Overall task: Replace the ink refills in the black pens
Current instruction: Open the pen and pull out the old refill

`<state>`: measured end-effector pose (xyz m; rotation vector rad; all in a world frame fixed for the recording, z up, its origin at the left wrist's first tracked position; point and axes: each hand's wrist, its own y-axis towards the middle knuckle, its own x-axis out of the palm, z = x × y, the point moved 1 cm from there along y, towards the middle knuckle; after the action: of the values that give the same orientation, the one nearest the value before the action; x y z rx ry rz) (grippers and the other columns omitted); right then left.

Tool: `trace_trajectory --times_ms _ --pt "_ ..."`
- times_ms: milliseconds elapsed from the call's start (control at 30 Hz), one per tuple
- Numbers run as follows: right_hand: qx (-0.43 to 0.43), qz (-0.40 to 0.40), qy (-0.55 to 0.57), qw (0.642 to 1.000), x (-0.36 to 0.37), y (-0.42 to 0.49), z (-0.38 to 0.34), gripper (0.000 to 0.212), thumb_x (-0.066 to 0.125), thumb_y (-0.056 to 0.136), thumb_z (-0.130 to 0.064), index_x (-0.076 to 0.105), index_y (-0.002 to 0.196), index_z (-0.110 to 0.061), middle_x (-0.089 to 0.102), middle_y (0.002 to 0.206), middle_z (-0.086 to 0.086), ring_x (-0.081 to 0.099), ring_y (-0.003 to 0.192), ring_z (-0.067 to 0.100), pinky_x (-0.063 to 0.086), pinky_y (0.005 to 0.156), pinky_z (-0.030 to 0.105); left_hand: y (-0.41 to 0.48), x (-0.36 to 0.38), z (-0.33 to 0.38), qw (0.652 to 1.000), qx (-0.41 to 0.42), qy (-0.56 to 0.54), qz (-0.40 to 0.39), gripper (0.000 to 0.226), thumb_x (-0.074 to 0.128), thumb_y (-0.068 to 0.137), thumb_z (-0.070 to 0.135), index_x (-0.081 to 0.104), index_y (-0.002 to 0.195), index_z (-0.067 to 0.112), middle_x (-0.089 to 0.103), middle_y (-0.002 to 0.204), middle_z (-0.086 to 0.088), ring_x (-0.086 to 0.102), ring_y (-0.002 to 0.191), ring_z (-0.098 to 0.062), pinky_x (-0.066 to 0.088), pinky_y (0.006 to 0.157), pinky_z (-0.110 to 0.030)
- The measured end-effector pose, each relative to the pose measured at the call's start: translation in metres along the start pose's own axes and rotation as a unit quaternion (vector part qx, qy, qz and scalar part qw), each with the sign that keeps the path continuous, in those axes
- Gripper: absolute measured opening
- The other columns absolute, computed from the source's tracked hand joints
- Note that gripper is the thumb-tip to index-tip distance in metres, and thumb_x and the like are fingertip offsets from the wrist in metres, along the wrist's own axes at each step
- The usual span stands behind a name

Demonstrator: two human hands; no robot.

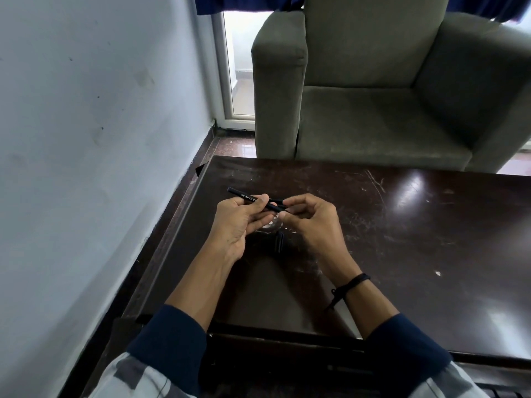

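Gripping a black pen (pixel 249 198) mid-barrel in the curled fingers of the left hand (pixel 234 225), over the dark table (pixel 402 239), long axis slanting from far-left to near-right, free end poking out beyond the left hand. Pinching its near-right tip between thumb and forefinger of the right hand (pixel 309 218). Lying on the table just below both hands, a short black piece (pixel 279 242).
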<state>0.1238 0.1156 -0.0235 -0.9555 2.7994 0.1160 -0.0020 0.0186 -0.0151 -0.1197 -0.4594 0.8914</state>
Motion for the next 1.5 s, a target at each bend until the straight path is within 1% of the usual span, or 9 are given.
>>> trace_trajectory --times_ms 67,200,400,533,633,900,1033,1300,1500 --pt "0.006 -0.004 0.004 1.0 -0.0005 -0.0009 -0.0008 0.017 0.081 0.087 -0.025 0.075 0.102 -0.026 0.077 0.085 -0.002 0.075 0.081 0.015 0.061 0.077 0.034 0.0 -0.0009 0.0006 1.0 0.003 0.003 -0.002 0.009 0.073 0.089 0.005 0.071 0.094 -0.002 0.078 0.09 -0.02 0.077 0.084 -0.029 0.062 0.068 -0.029" --pt "0.002 0.002 -0.002 1.0 -0.0006 -0.0007 -0.0014 0.004 0.075 0.093 -0.02 0.077 0.089 -0.019 0.077 0.076 0.001 0.071 0.069 0.009 0.057 0.071 0.029 -0.0011 0.0007 0.0008 1.0 0.002 0.008 -0.004 0.007 0.072 0.09 0.005 0.07 0.093 -0.001 0.077 0.094 -0.021 0.077 0.085 -0.028 0.062 0.068 -0.028" --pt "-0.004 0.002 -0.02 1.0 -0.0009 0.0021 0.0035 0.011 0.082 0.085 -0.016 0.076 0.087 -0.025 0.077 0.083 -0.002 0.075 0.083 0.015 0.063 0.082 0.044 -0.0011 0.0011 -0.0002 1.0 -0.001 0.009 -0.004 0.009 0.072 0.09 0.005 0.07 0.095 -0.002 0.076 0.095 -0.023 0.077 0.087 -0.031 0.063 0.068 -0.028" --pt "0.006 -0.008 0.013 1.0 0.0 0.0002 0.0006 0.006 0.079 0.09 -0.025 0.075 0.094 -0.024 0.077 0.081 0.001 0.074 0.075 0.014 0.06 0.073 0.035 -0.0005 0.0007 -0.0002 1.0 0.004 0.008 -0.006 0.007 0.072 0.09 0.005 0.071 0.093 -0.001 0.077 0.091 -0.02 0.077 0.083 -0.028 0.063 0.07 -0.029" --pt "0.009 0.001 0.011 1.0 0.0009 0.0005 0.0005 0.006 0.073 0.095 -0.018 0.076 0.089 -0.018 0.077 0.076 0.004 0.072 0.068 0.01 0.056 0.07 0.03 -0.0017 0.0016 -0.0005 1.0 0.006 0.011 -0.009 0.009 0.072 0.09 0.005 0.07 0.095 -0.002 0.077 0.092 -0.02 0.077 0.085 -0.028 0.063 0.07 -0.029" --pt "-0.017 0.01 -0.034 0.999 0.0008 -0.0012 0.002 0.012 0.08 0.088 -0.018 0.074 0.091 -0.027 0.075 0.086 -0.003 0.072 0.08 0.01 0.059 0.073 0.029 -0.0018 0.0012 -0.0007 1.0 -0.001 0.013 -0.017 0.012 0.072 0.09 0.005 0.07 0.098 -0.004 0.077 0.094 -0.021 0.077 0.086 -0.029 0.063 0.069 -0.028" --pt "-0.001 0.009 -0.003 1.0 0.0012 -0.0017 -0.0022 0.004 0.074 0.094 -0.029 0.075 0.094 -0.025 0.078 0.082 0.0 0.074 0.074 0.011 0.062 0.074 0.034 -0.0013 -0.0004 0.0015 1.0 0.008 0.009 -0.016 0.008 0.071 0.091 0.005 0.071 0.096 -0.002 0.078 0.092 -0.02 0.077 0.088 -0.03 0.064 0.073 -0.03" --pt "-0.011 0.018 -0.043 0.999 -0.0004 0.0006 0.0015 0.011 0.082 0.086 -0.017 0.075 0.086 -0.026 0.075 0.081 -0.003 0.072 0.078 0.012 0.063 0.077 0.04 0.0009 0.0008 -0.0038 1.0 0.006 0.02 -0.015 0.013 0.073 0.089 0.006 0.071 0.098 -0.004 0.077 0.096 -0.022 0.076 0.093 -0.033 0.064 0.075 -0.032" --pt "0.004 0.015 -0.005 1.0 0.0002 -0.0013 -0.0022 0.007 0.075 0.093 -0.032 0.075 0.094 -0.025 0.078 0.079 -0.003 0.075 0.075 0.013 0.063 0.078 0.039 0.0004 -0.0012 0.0008 1.0 0.014 0.016 -0.008 0.009 0.072 0.091 0.005 0.071 0.096 -0.002 0.077 0.094 -0.021 0.077 0.09 -0.031 0.064 0.076 -0.032"
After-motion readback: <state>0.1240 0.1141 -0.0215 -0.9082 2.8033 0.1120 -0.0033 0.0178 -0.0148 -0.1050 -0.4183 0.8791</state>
